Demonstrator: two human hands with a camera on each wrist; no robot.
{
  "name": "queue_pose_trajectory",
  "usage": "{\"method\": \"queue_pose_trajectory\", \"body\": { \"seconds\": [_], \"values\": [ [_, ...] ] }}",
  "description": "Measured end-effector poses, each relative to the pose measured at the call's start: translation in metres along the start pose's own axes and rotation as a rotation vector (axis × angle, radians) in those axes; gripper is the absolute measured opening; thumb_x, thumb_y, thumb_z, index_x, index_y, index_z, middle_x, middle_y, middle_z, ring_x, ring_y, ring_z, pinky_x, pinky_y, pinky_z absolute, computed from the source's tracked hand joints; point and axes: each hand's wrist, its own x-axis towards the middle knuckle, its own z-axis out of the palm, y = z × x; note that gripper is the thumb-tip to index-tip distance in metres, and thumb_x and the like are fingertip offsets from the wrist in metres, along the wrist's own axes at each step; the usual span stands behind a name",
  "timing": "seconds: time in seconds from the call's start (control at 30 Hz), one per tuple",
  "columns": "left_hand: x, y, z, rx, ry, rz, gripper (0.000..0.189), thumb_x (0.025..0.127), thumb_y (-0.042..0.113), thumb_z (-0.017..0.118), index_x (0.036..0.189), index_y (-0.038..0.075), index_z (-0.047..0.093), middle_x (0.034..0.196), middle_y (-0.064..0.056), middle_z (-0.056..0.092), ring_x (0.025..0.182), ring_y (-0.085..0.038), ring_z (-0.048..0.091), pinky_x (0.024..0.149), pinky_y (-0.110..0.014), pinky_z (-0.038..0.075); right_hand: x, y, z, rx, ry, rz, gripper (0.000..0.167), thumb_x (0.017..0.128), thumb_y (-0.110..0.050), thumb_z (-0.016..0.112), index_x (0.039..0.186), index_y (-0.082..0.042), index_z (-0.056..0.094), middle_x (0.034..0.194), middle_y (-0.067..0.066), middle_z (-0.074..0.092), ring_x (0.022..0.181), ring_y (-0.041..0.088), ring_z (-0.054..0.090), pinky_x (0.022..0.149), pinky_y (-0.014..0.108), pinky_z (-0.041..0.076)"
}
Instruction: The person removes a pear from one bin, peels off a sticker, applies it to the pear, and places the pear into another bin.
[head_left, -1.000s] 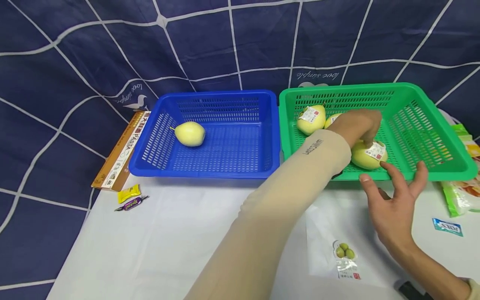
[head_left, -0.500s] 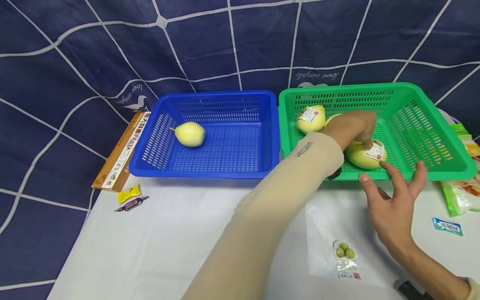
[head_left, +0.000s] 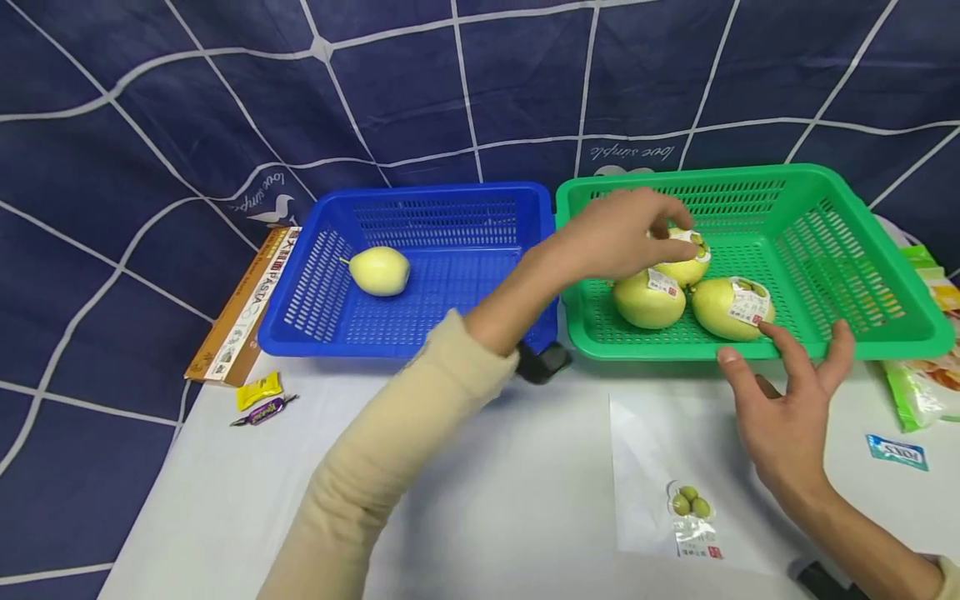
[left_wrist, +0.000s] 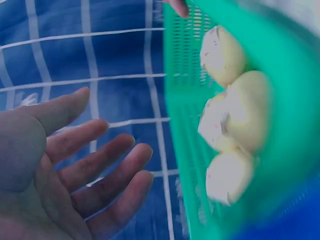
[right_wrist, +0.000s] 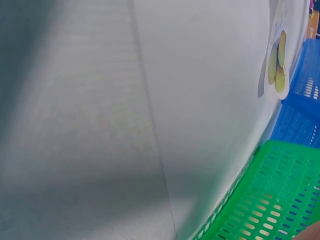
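My left hand hovers over the left part of the green basket, its fingers loosely spread in the left wrist view with nothing in them. Several yellow pears lie grouped in that basket, including a front-left pear, a front-right pear and a pear behind them; another is hidden by the left hand in the head view. White printed labels stick to them. My right hand is at the basket's front rim, fingers relaxed and apart, index fingertip beside the front-right pear's label.
A blue basket with one unlabelled pear adjoins the green one. In front lies a clear sheet bearing a fruit sticker. A pasta box, small wrapped sweets, a blue packet and a green-edged bag flank the baskets.
My left hand has lifted off the front-right pear, where a finger pressed the label, and moved left and back. Pears its arm covered now show. The right hand has stayed in place.
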Motion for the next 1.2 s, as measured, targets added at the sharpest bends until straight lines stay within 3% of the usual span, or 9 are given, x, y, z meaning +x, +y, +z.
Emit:
{"method": "queue_pose_trajectory", "body": {
  "seconds": [0.1, 0.3, 0.4, 0.5, 0.63, 0.73, 0.83, 0.93, 1.2],
  "values": [
    [-0.056, -0.025, 0.006, -0.078, 0.164, -0.039, 0.038, 0.099, 0.039, 0.061, 0.131, 0.019, 0.063, 0.114, 0.006, 0.066, 0.1, -0.006, 0.06, 0.084, -0.023, 0.046, 0.0, 0.0, 0.0, 0.001, 0.001, -0.003, 0.049, 0.093, -0.011, 0.067, 0.14, -0.007, 0.054, 0.16, -0.011, -0.004, 0.145, 0.012, 0.007, 0.093, 0.015, 0.045],
    [-0.158, -0.074, 0.037, -0.357, 0.601, -0.179, 0.032, 0.096, 0.028, 0.067, 0.126, 0.016, 0.067, 0.11, 0.003, 0.068, 0.086, -0.012, 0.066, 0.073, -0.029, 0.054, -0.001, 0.001, 0.001, 0.017, 0.006, -0.015, 0.048, 0.093, -0.009, 0.067, 0.139, -0.008, 0.056, 0.159, -0.012, -0.004, 0.145, 0.012, 0.009, 0.09, 0.011, 0.046],
    [-0.199, -0.094, 0.054, -0.459, 0.805, -0.235, 0.033, 0.096, 0.021, 0.068, 0.127, 0.012, 0.065, 0.11, -0.002, 0.068, 0.081, -0.016, 0.067, 0.068, -0.027, 0.055, -0.001, 0.001, 0.001, 0.023, 0.005, -0.023, 0.048, 0.093, -0.009, 0.067, 0.139, -0.007, 0.055, 0.16, -0.011, -0.004, 0.145, 0.013, 0.009, 0.088, 0.009, 0.045],
    [-0.226, -0.111, 0.069, -0.493, 0.961, -0.316, 0.035, 0.095, 0.017, 0.069, 0.129, 0.008, 0.064, 0.114, -0.006, 0.065, 0.077, -0.015, 0.066, 0.063, -0.021, 0.053, -0.001, 0.002, 0.001, 0.019, 0.009, -0.023, 0.047, 0.093, -0.009, 0.066, 0.139, -0.005, 0.055, 0.16, -0.01, -0.004, 0.145, 0.013, 0.008, 0.086, 0.007, 0.045],
    [-0.244, -0.133, 0.084, -0.433, 1.113, -0.487, 0.035, 0.094, 0.02, 0.07, 0.126, 0.006, 0.065, 0.119, -0.002, 0.056, 0.078, -0.009, 0.062, 0.06, -0.014, 0.05, -0.001, 0.003, 0.001, 0.013, 0.012, -0.009, 0.047, 0.093, -0.009, 0.066, 0.138, -0.006, 0.055, 0.16, -0.011, -0.004, 0.145, 0.012, 0.007, 0.086, 0.006, 0.044],
    [-0.247, -0.147, 0.093, -0.413, 1.225, -0.552, 0.033, 0.091, 0.018, 0.073, 0.12, 0.003, 0.067, 0.118, 0.003, 0.047, 0.079, -0.009, 0.057, 0.059, -0.012, 0.048, 0.0, 0.002, 0.001, 0.014, 0.009, -0.007, 0.047, 0.093, -0.009, 0.066, 0.138, -0.007, 0.056, 0.159, -0.011, -0.004, 0.145, 0.012, 0.008, 0.085, 0.007, 0.045],
    [-0.242, -0.156, 0.1, -0.434, 1.323, -0.527, 0.03, 0.089, 0.013, 0.076, 0.113, -0.003, 0.068, 0.118, 0.006, 0.04, 0.082, -0.012, 0.055, 0.063, -0.012, 0.048, 0.0, 0.002, 0.001, 0.02, 0.004, -0.011, 0.047, 0.093, -0.009, 0.066, 0.138, -0.008, 0.056, 0.159, -0.011, -0.004, 0.144, 0.012, 0.01, 0.084, 0.007, 0.045],
    [-0.237, -0.153, 0.102, -0.458, 1.387, -0.48, 0.028, 0.088, 0.006, 0.075, 0.108, -0.011, 0.067, 0.119, 0.003, 0.038, 0.085, -0.017, 0.053, 0.067, -0.013, 0.048, -0.001, 0.001, 0.0, 0.021, -0.005, -0.009, 0.047, 0.093, -0.01, 0.066, 0.139, -0.009, 0.056, 0.159, -0.012, -0.005, 0.144, 0.011, 0.011, 0.084, 0.007, 0.045],
    [-0.234, -0.128, 0.094, -0.467, 1.422, -0.46, 0.027, 0.086, -0.001, 0.073, 0.105, -0.018, 0.064, 0.119, -0.008, 0.041, 0.089, -0.018, 0.054, 0.069, -0.01, 0.048, 0.0, -0.007, -0.005, -0.04, -0.044, 0.081, 0.051, 0.095, -0.017, 0.065, 0.144, -0.012, 0.051, 0.16, -0.012, -0.008, 0.146, 0.011, 0.007, 0.101, 0.014, 0.038]
  ]
}}
